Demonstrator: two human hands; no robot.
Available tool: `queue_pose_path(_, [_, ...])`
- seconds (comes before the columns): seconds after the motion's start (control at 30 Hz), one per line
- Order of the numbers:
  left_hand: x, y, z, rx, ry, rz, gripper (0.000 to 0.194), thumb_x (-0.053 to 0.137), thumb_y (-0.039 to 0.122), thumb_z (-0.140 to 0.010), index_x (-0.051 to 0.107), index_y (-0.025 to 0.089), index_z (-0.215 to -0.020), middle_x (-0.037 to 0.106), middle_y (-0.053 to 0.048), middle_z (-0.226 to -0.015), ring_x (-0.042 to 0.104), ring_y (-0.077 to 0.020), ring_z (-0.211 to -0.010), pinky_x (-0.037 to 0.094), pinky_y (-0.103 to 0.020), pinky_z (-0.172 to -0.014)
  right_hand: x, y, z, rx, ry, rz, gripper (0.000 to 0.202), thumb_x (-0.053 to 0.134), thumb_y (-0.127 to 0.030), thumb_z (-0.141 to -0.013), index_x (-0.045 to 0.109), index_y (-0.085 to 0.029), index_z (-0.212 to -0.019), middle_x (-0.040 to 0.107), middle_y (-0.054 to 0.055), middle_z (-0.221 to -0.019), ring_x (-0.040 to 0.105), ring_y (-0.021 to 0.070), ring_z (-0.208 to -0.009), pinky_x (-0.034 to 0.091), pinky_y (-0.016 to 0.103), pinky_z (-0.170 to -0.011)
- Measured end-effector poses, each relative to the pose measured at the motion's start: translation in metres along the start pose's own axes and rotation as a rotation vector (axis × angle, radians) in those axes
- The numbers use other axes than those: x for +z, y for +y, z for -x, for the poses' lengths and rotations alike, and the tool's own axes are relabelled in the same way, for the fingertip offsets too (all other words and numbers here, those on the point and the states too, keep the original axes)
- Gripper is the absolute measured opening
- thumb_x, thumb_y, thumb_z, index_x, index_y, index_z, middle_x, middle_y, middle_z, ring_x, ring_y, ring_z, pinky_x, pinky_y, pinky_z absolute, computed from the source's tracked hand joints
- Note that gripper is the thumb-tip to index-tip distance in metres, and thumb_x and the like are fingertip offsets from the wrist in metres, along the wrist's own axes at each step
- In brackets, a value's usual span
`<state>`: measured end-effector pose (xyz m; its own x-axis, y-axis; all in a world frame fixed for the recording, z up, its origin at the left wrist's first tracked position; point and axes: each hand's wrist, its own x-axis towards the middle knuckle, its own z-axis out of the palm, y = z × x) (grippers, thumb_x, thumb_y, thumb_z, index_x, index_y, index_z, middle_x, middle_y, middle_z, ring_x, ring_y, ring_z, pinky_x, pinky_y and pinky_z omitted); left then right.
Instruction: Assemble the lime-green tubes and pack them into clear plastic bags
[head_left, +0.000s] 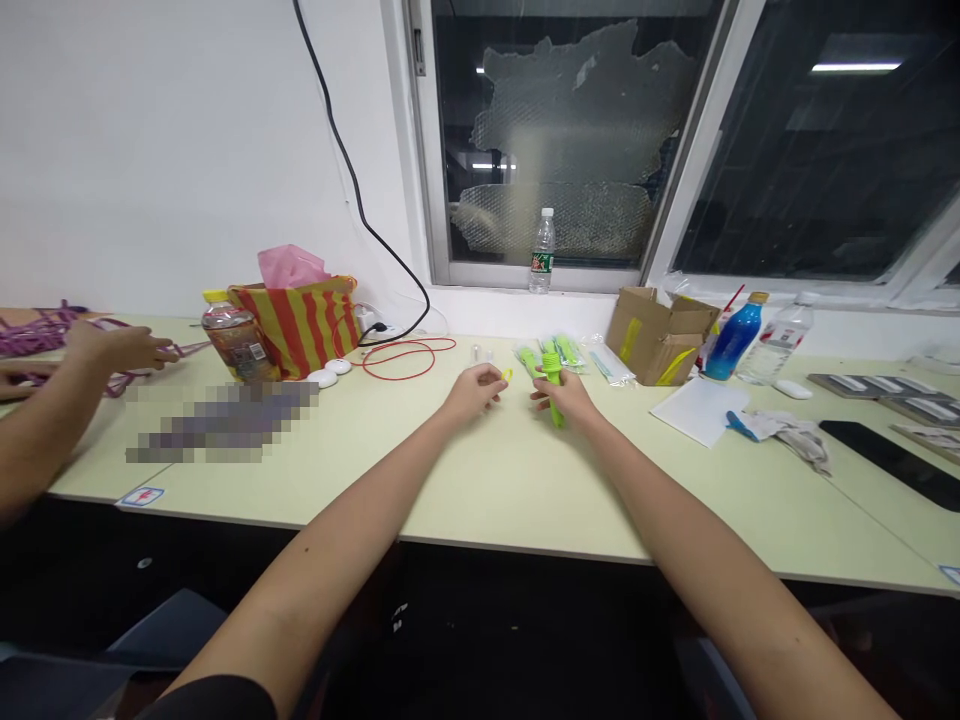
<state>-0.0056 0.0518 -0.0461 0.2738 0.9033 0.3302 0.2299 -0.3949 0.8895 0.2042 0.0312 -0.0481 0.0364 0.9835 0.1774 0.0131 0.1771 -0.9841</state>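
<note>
Over the middle of the table, my left hand (474, 392) pinches a small yellow ring-like piece (508, 376) between thumb and fingertips. My right hand (571, 395) is closed around a bright green plastic tube with a ridged top (552, 364), held roughly upright; its lower end shows below the fingers. The two hands are a short way apart. Just behind my left hand lie small clear pieces (475, 353), too small to name. Behind my right hand, green items in clear plastic wrappers (564, 350) rest on the table.
A cardboard box (660, 335), a blue bottle (739, 335) and a clear bottle (776, 340) stand right, near white paper (699, 410) and a glove (787, 435). Left are a striped bag (311, 325), a drink bottle (238, 338) and red cable (405, 358). Another person's hands (112, 350) handle purple cord.
</note>
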Motion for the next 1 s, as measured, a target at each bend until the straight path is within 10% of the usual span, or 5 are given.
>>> queue_pose_path(0.23, [-0.070, -0.039, -0.019, -0.101, 0.201, -0.785, 0.012, 0.064, 0.032, -0.080, 0.068, 0.024, -0.087, 0.069, -0.005, -0.085, 0.059, -0.0209, -0.081, 0.039, -0.030, -0.070, -0.011, 0.008, -0.007, -0.003, 0.122, 0.123, 0.020, 0.065, -0.020, -0.071, 0.055, -0.018, -0.089, 0.059, 0.001, -0.080, 0.063, 0.0138, -0.055, 0.053, 0.025, -0.042])
queue_pose_path(1.0, [-0.065, -0.067, -0.066, -0.159, 0.180, -0.886, 0.016, 0.059, 0.024, -0.083, 0.073, 0.026, -0.092, 0.069, -0.008, -0.103, 0.058, -0.0248, -0.095, 0.040, -0.034, -0.080, -0.007, 0.009, -0.003, -0.022, 0.083, 0.197, 0.016, 0.064, -0.021, -0.071, 0.053, -0.019, -0.083, 0.059, 0.000, -0.069, 0.058, 0.0127, -0.047, 0.048, 0.025, -0.039])
